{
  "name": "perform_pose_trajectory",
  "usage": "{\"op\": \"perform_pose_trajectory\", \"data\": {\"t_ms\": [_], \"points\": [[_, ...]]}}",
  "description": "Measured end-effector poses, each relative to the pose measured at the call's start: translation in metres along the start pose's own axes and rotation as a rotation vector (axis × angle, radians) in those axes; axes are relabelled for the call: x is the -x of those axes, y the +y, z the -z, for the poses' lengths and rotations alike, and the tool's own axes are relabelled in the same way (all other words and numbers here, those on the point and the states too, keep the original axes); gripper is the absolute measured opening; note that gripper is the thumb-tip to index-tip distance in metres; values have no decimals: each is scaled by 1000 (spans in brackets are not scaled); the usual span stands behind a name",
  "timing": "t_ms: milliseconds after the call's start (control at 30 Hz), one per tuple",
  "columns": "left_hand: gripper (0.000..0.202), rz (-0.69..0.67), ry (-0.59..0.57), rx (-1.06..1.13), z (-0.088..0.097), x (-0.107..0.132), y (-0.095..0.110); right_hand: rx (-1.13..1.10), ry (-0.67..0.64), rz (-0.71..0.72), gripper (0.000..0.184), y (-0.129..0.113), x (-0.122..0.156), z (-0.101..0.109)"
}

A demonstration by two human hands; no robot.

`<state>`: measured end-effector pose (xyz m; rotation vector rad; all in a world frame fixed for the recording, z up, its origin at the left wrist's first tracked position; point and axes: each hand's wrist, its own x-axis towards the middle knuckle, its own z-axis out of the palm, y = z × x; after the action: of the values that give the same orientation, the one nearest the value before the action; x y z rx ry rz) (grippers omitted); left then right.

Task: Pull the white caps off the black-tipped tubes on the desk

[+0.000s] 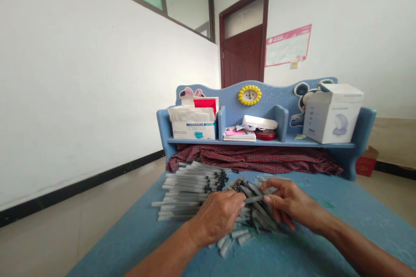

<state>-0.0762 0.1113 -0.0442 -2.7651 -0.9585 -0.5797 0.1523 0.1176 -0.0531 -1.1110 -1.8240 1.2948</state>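
Note:
A slim grey translucent pen (253,199) spans the gap between my hands. My left hand (216,214) is closed, back upward, with its fingertips at the pen's left end. With thumb and fingers, my right hand (289,203) pinches the other end; its lower fingers curl loosely beneath. Left of them lies a stack of similar pens (183,188), their black ends pointing right. Under and behind my hands is a jumbled heap of grey pen parts (260,216), partly covered by my fingers. Several short translucent pen caps (240,234) are scattered in front.
The blue table (130,242) has a raised shelf (211,142) at its back. On it stand a mask box (195,130), papers, a red tin (265,134) and a large white box (334,114). A red checked cloth (253,159) lies bunched below the shelf.

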Motion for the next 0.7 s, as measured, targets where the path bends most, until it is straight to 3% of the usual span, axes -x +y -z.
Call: {"op": "perform_pose_trajectory", "data": {"t_ms": [467, 700], "points": [[19, 13, -17, 2, 0, -1, 0, 54, -3, -85, 48, 1, 0, -1], [17, 25, -23, -7, 1, -1, 0, 14, -9, -55, 46, -1, 0, -2]]}}
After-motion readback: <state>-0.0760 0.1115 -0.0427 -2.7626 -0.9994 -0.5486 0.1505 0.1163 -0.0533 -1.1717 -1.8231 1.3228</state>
